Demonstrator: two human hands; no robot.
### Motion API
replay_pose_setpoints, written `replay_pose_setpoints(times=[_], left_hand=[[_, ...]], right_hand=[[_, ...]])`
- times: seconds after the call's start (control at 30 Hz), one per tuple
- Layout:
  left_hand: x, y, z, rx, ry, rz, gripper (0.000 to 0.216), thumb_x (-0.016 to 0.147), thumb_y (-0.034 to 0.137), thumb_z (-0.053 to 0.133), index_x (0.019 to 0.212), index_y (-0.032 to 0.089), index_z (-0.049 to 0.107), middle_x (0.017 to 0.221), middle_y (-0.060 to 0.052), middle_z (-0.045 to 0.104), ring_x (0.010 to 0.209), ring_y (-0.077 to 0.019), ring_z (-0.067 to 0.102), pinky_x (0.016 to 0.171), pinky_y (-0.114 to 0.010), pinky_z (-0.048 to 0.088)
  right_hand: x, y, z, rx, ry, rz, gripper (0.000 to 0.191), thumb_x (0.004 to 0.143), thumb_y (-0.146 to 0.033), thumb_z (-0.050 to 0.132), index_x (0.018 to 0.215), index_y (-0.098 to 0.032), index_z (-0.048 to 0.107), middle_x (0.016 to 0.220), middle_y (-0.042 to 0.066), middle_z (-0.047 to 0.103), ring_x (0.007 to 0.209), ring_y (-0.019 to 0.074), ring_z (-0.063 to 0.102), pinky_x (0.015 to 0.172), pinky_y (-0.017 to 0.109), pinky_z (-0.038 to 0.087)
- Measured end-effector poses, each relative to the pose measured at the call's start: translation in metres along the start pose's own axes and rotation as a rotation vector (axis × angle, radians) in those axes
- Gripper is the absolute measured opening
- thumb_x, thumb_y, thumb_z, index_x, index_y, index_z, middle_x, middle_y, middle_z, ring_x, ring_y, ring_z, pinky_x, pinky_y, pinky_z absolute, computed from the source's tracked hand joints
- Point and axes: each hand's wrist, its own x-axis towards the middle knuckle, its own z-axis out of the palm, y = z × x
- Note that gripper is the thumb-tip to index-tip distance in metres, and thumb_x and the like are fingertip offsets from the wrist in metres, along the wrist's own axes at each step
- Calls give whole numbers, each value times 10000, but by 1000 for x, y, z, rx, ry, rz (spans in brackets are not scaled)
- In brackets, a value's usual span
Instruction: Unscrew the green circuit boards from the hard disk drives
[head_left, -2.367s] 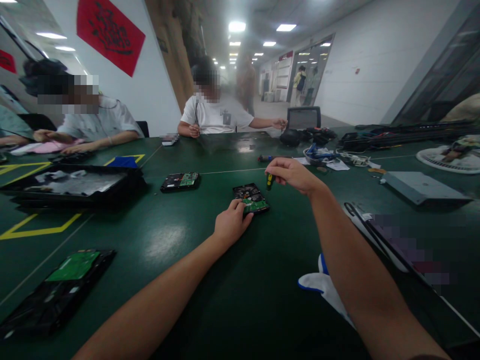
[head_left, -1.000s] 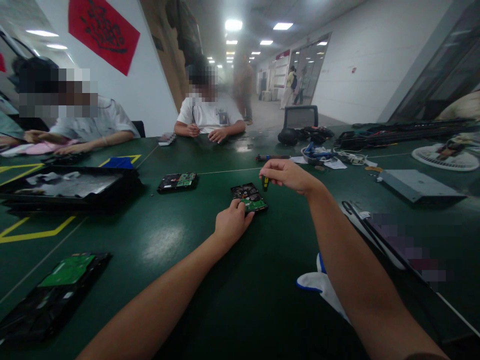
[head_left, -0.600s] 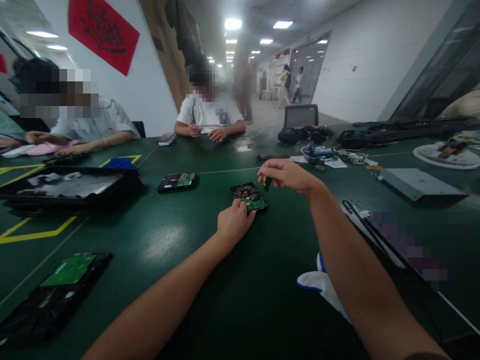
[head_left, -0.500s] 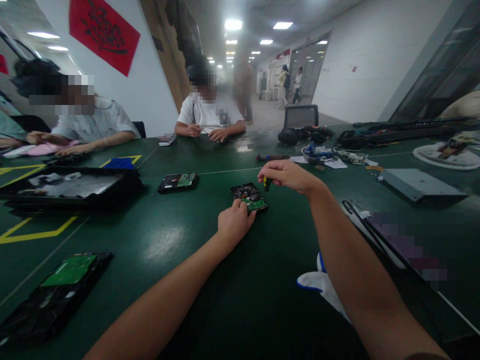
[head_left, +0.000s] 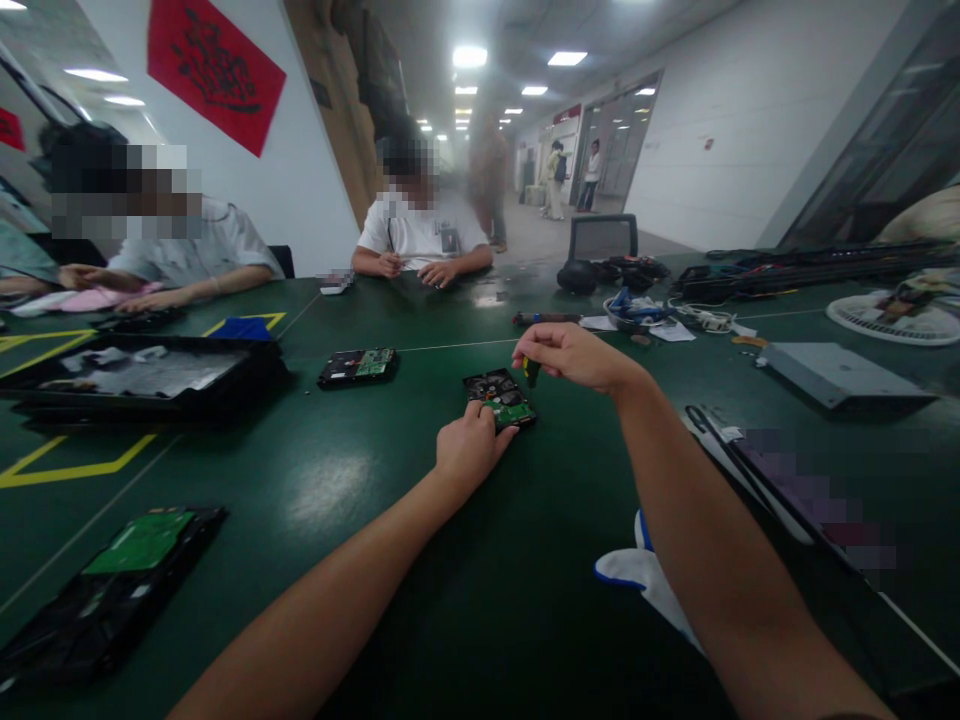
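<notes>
A hard drive (head_left: 489, 384) lies in front of me on the green table, its green circuit board facing up. My left hand (head_left: 469, 443) grips its near edge, with the fingers over the board and the thumb along the side. Above the drive's right edge, my right hand (head_left: 574, 355) pinches a small screwdriver (head_left: 532, 372) with a yellow and black handle, pointing down. The screwdriver's tip is too small to make out, so I cannot tell whether it touches the drive.
Further hard drives lie left of centre (head_left: 358, 367) and at the near left (head_left: 112, 590). Black trays (head_left: 142, 395) are stacked at left. A white and blue glove (head_left: 637, 570) lies by my right forearm. A grey metal box (head_left: 844, 375) sits at right. Two people (head_left: 424, 235) work across the table.
My right hand with the screwdriver has shifted very slightly, the handle now a little more upright. The left hand still holds the hard drive in place. The view has moved a little.
</notes>
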Motion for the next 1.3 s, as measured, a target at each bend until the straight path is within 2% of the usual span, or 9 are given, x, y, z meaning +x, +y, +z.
replay_pose_setpoints(times=[0.2, 0.33, 0.47, 0.6, 0.77, 0.8, 0.93, 1.1, 1.3], left_hand=[[3, -5, 4, -49, 46, -24, 533, 985, 673, 460, 1134, 198, 650, 1239, -105, 618, 929, -257, 713, 701, -340, 534], [3, -6, 7, -76, 81, -13, 512, 979, 668, 470, 1101, 204, 652, 1219, -98, 621, 947, -259, 701, 689, -337, 529], [3, -6, 7, -103, 115, 23, 470, 983, 620, 503, 1087, 190, 663, 1190, -118, 636, 1052, -285, 670, 805, -359, 542], [1, -10, 9, -113, 159, 58, 452, 976, 577, 536, 1132, 175, 667, 1322, -153, 587, 1135, -310, 639, 909, -397, 538], [-5, -19, 17, -138, 166, 47, 436, 934, 544, 619, 1187, 192, 664, 1454, -192, 492, 1247, -371, 585, 996, -471, 506], [-6, -20, 18, -145, 171, 41, 435, 933, 541, 623, 1199, 199, 660, 1473, -198, 476, 1273, -385, 567, 1009, -489, 497], [-6, -25, 24, -200, 153, 34, 428, 932, 530, 636, 1227, 220, 635, 1404, -195, 554, 1333, -402, 523, 1084, -556, 435], [1, -32, 28, -321, 125, 114, 340, 935, 450, 669, 1171, 213, 609, 1193, -128, 680, 1243, -348, 596, 1126, -545, 415], [5, -37, 29, -375, 161, 194, 270, 918, 395, 702, 1110, 224, 617, 1133, -115, 693, 1196, -342, 632, 1040, -499, 505]], right_hand=[[8, 6, -10, -4, 5, 41, 298, 998, -455, 583, 973, -181, 700, 998, 60, 724, 610, 88, 496, 517, 222, 391], [16, 4, -20, -7, -90, 94, 263, 975, -437, 620, 957, -183, 686, 1003, 57, 734, 619, 90, 521, 516, 214, 419], [31, 3, -19, -7, -130, 137, 211, 941, -403, 670, 981, -197, 651, 982, 62, 740, 588, 99, 526, 478, 226, 411], [41, 9, -10, -104, 26, 113, 179, 916, -344, 699, 949, -197, 604, 830, 34, 685, 556, 113, 543, 470, 243, 407], [26, 23, 8, -358, 365, -66, 212, 989, -401, 586, 903, -207, 584, 785, 5, 658, 581, 125, 561, 577, 270, 453], [20, 26, 13, -436, 460, -119, 227, 1004, -408, 557, 902, -207, 589, 790, 10, 658, 632, 141, 581, 631, 284, 469], [-3, 38, 32, -539, 593, -187, 189, 986, -352, 565, 1099, -203, 591, 1059, 92, 689, 890, 225, 639, 845, 379, 504], [-17, 51, 47, -506, 613, -231, 371, 931, -242, 597, 1285, -220, 491, 1136, 119, 679, 965, 264, 680, 871, 428, 550], [-27, 50, 47, -492, 613, -237, 351, 942, -293, 642, 1272, -237, 537, 1175, 117, 686, 984, 273, 697, 882, 451, 576]])
